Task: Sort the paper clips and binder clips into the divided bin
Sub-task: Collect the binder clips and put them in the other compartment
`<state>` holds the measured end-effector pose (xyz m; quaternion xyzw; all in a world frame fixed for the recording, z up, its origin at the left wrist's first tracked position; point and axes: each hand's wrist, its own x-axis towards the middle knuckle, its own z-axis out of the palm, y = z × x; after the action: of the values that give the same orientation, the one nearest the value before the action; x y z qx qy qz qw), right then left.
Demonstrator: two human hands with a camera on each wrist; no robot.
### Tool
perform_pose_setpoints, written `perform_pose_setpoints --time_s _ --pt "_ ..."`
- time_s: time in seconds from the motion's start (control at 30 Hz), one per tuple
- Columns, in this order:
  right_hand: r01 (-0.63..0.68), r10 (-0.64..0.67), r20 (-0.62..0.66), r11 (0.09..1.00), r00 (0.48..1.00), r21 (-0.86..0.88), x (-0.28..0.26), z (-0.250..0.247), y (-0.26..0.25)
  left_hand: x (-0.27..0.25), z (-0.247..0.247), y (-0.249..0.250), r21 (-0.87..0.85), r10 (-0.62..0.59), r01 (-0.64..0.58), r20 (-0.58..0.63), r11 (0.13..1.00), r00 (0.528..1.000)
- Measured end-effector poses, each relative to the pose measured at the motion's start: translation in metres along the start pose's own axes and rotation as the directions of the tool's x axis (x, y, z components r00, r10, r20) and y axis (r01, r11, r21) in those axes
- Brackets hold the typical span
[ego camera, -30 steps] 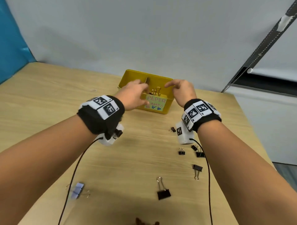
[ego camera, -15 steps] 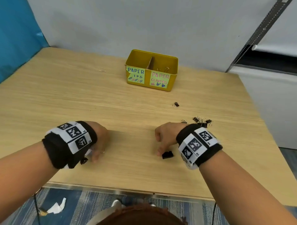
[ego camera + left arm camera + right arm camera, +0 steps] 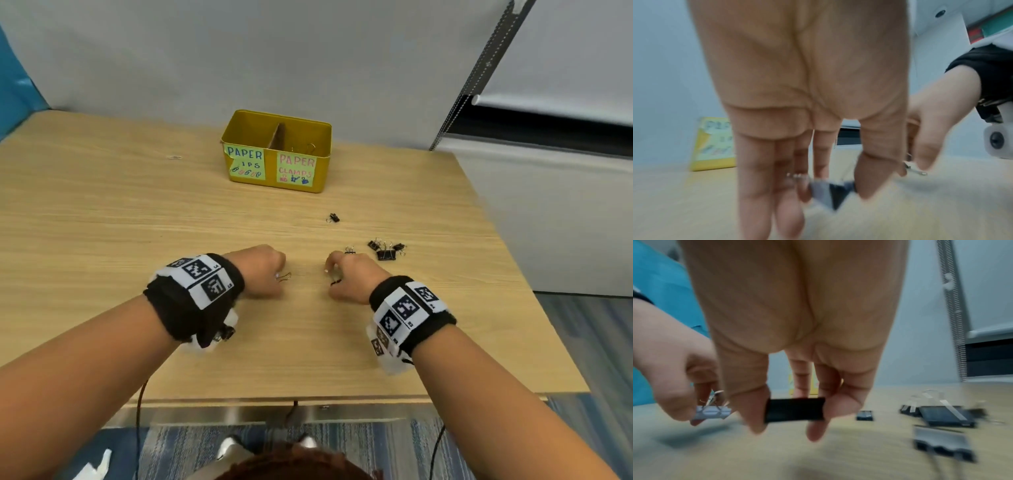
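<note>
Black binder clip (image 3: 794, 409) pinched in right grip (image 3: 789, 426), above table (image 3: 777, 459).

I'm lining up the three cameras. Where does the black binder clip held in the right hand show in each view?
Head: black binder clip barely peeks from under the right hand, centre.
Left wrist: not clearly visible; only its wire handles near the right edge.
Right wrist: black binder clip centre, pinched.
Shared landmark: yellow bin.
</note>
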<state>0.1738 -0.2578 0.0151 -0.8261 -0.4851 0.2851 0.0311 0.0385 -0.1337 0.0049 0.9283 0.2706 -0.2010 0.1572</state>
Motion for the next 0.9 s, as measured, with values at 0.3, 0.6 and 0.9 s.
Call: perform_pose_setpoints --time_s 0.3,0.6,0.9 --pt "-0.130 0.270 -0.472 0.942 0.839 0.308 0.019 -0.031 0.091 0.070 -0.012 0.075 0.039 0.232 -0.228 -0.178 0.973 0.956" --pt "-0.030 0.034 -0.298 0.999 0.954 0.020 0.057 -0.020 0.095 0.099 -0.003 0.095 0.038 0.229 -0.226 -0.089 0.973 0.969" --pt "-0.071 0.050 -0.179 0.991 0.983 -0.113 0.067 -0.022 0.097 0.100 -0.002 0.060 -0.118 0.153 -0.172 -0.154 0.978 0.976"
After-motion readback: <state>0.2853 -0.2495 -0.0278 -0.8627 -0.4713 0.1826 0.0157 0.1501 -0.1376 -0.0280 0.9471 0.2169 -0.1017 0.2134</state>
